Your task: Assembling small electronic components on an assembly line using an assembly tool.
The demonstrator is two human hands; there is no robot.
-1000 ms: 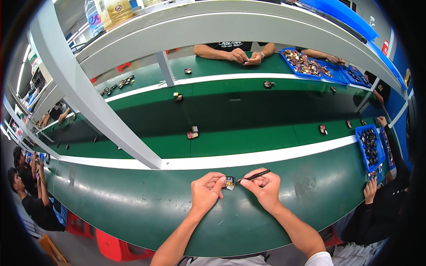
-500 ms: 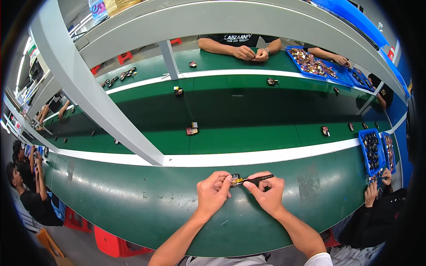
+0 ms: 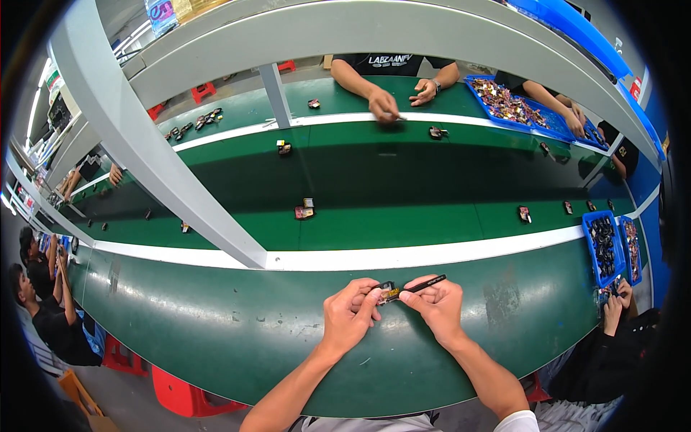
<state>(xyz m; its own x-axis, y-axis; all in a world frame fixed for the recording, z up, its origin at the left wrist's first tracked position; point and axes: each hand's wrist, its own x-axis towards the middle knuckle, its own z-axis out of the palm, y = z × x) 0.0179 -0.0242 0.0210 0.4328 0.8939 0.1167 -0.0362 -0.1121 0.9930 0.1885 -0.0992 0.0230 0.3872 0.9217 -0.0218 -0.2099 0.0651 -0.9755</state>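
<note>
So my left hand (image 3: 350, 311) has its fingers pinched on a small black part (image 3: 389, 291), holding it over the near side of the table (image 3: 216, 324), and my right hand (image 3: 439, 306) has its fingers closed around a black pen-like tool (image 3: 428, 282), tip right by the part. The table's dark green, kinda scuffed, with glare patches and a worn spot off to my right. Past it runs a white rail (image 3: 381, 257), then a lower green strip (image 3: 403, 229) dotted with little parts. A grey beam (image 3: 324, 45) crosses up top and a thick grey post (image 3: 162, 155) leans down on the left. Blue tray (image 3: 610, 278) full of black bits at my far right, red stool (image 3: 181, 392) lower left. Co-workers sit on both sides, plus one across, a blurred hand (image 3: 384, 106) near the far rail.
</note>
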